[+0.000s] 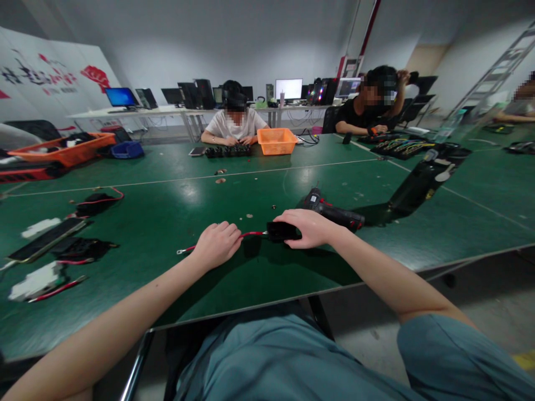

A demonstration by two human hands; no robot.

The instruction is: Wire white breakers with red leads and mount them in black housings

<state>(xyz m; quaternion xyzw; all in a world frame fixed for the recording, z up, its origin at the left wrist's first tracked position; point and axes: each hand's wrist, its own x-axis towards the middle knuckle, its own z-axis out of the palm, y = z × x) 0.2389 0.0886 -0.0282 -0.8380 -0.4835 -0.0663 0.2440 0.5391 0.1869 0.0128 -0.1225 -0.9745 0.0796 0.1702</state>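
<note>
Near the front of the green table, my right hand [307, 228] is closed around a small black block-shaped part [276, 231]. A red cable [253, 234] runs leftward out of that part. My left hand [219, 244] has its fingers curled over the cable, whose metal ring terminal [181, 252] sticks out on the far side of the hand. Just behind my right hand lies a black cordless drill [334, 210] with red details. What the left palm covers is hidden.
Phone [48, 239], black parts [81, 249] and white pieces with red cables [39, 281] lie at left. A tall black stand [426, 181] rises at right. Orange bin [277, 141] and blue bin [127, 149] stand farther back. Two people [234, 120] [368, 106] sit across the table.
</note>
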